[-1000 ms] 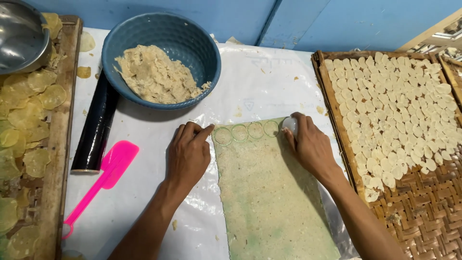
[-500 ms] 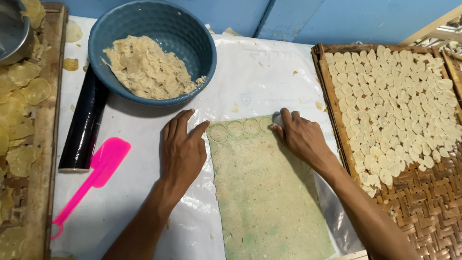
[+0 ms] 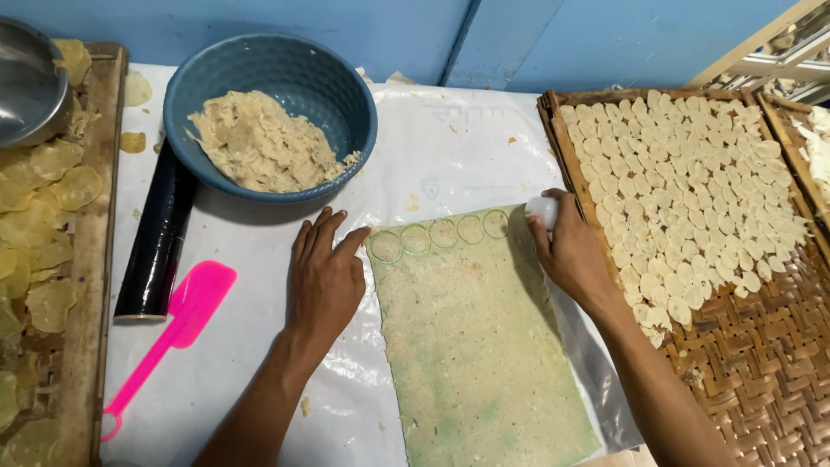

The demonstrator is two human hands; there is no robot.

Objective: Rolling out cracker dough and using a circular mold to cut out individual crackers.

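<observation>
A thin, pale green-flecked sheet of rolled dough (image 3: 480, 346) lies on white plastic sheeting (image 3: 259, 363) in front of me. Several round cut marks run in a row along its far edge (image 3: 441, 233). My left hand (image 3: 324, 277) rests flat on the plastic, fingertips touching the sheet's far left corner. My right hand (image 3: 571, 251) is closed around a small white round cutter (image 3: 543, 209), held at the sheet's far right corner.
A blue bowl (image 3: 346, 78) holds crumbly dough. A black roller (image 3: 156, 242) and pink spatula (image 3: 173, 324) lie at left. A woven tray (image 3: 761, 346) at right carries several cut rounds; a wooden tray (image 3: 91, 285) at left holds yellow discs. A metal bowl (image 3: 30, 91) sits far left.
My right hand has moved right along the far edge of the sheet to its right corner, with the white cutter showing again. My left hand stays flat at the left corner.
</observation>
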